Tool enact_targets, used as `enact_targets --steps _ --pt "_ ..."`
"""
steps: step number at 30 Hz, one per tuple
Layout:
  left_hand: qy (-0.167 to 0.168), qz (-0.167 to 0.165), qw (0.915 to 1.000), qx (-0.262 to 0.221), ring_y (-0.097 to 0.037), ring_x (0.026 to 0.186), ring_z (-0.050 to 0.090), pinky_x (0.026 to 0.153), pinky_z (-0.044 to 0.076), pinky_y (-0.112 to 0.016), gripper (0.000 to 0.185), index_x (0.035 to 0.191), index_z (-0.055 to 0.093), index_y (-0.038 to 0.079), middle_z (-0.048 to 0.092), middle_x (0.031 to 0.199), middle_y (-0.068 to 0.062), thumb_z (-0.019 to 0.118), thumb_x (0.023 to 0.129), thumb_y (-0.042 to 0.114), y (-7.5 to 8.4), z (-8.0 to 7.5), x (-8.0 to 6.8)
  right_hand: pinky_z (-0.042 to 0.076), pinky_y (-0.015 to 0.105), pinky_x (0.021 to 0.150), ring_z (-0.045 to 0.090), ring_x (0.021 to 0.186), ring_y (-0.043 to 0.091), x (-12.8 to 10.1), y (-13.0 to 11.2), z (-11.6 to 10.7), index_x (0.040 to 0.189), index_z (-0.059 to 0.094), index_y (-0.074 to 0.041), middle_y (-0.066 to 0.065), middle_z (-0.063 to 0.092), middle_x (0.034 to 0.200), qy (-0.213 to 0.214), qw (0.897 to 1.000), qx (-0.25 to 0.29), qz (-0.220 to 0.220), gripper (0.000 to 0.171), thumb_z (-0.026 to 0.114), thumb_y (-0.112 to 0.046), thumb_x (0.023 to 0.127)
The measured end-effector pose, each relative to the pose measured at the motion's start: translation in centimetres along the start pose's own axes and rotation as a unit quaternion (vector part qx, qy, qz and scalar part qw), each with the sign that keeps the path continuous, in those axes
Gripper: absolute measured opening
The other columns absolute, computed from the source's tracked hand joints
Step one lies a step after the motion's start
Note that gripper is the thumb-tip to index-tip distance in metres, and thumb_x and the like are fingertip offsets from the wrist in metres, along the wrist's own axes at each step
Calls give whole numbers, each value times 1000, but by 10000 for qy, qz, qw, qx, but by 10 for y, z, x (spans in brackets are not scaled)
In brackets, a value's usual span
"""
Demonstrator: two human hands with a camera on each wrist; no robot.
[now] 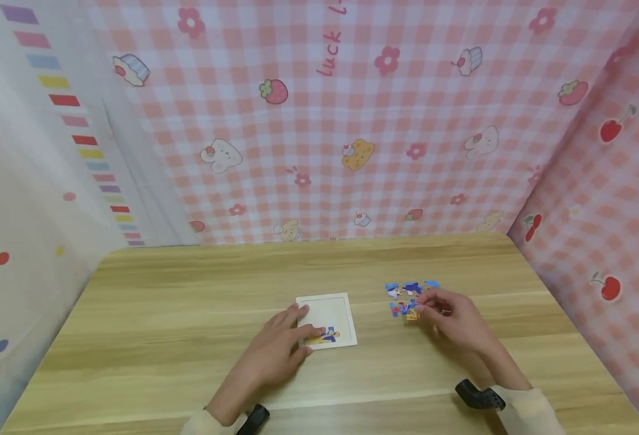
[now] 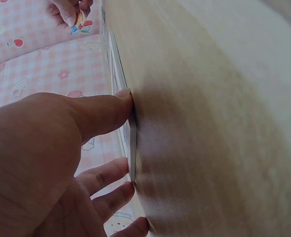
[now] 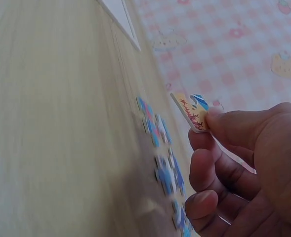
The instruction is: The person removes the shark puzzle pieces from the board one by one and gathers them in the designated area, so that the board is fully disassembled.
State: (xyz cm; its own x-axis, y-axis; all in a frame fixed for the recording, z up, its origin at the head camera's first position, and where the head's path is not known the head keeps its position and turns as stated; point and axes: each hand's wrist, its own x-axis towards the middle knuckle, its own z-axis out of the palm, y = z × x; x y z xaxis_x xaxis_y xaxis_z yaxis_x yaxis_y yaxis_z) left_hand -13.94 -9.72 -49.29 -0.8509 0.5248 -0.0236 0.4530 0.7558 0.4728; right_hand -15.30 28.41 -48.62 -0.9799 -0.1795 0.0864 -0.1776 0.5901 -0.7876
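A white square puzzle tray [image 1: 332,309] lies flat on the wooden table [image 1: 188,314], with a few coloured pieces fitted at its near edge. My left hand [image 1: 283,347] rests on the tray's left side, fingers straight, fingertips pressing it [image 2: 128,101]. To the right lies a loose heap of blue puzzle pieces [image 1: 406,296]. My right hand [image 1: 452,317] hovers at the heap's near right edge and pinches one puzzle piece [image 3: 190,112], yellow with blue, between thumb and forefinger, lifted off the table. The heap [image 3: 165,168] lies just below that piece.
Pink checked cloth walls [image 1: 352,121] close the back and right of the table; a pale curtain with coloured dots [image 1: 20,229] stands at the left. Bare wood lies left of the tray and along the front edge.
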Motion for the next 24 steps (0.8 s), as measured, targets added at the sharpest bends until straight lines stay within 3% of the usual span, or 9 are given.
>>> enact_targets --steps 7,14,19,24 --pt "-31 -34 10000 -43 -37 156 27 127 26 -58 37 137 66 31 36 166 -12 65 101 27 0 2 3 50 25 49 60 65 10 -10 9 -17 105 71 -12 7 71 87 87 9997 -50 213 12 70 -23 99" --pt "-51 -86 9999 -77 -37 157 25 128 25 -58 37 138 66 31 35 166 -12 64 101 26 1 1 2 51 22 57 63 71 6 -15 17 -30 100 72 -12 3 72 86 175 9986 -461 209 10 73 -21 96" --pt "-43 -51 9999 -130 -39 156 26 127 26 -59 37 138 66 28 36 166 -13 65 100 25 1 -1 0 49 22 56 59 69 3 -21 23 -37 100 72 -9 3 71 84 167 9972 -586 442 12 73 -21 96" --pt "-53 -19 9999 -132 -39 156 26 126 26 -60 37 138 66 28 35 166 -12 65 101 26 1 -1 0 50 20 63 60 73 3 -28 32 -40 101 73 -12 0 71 85 174 9947 -785 640 14 72 -25 97"
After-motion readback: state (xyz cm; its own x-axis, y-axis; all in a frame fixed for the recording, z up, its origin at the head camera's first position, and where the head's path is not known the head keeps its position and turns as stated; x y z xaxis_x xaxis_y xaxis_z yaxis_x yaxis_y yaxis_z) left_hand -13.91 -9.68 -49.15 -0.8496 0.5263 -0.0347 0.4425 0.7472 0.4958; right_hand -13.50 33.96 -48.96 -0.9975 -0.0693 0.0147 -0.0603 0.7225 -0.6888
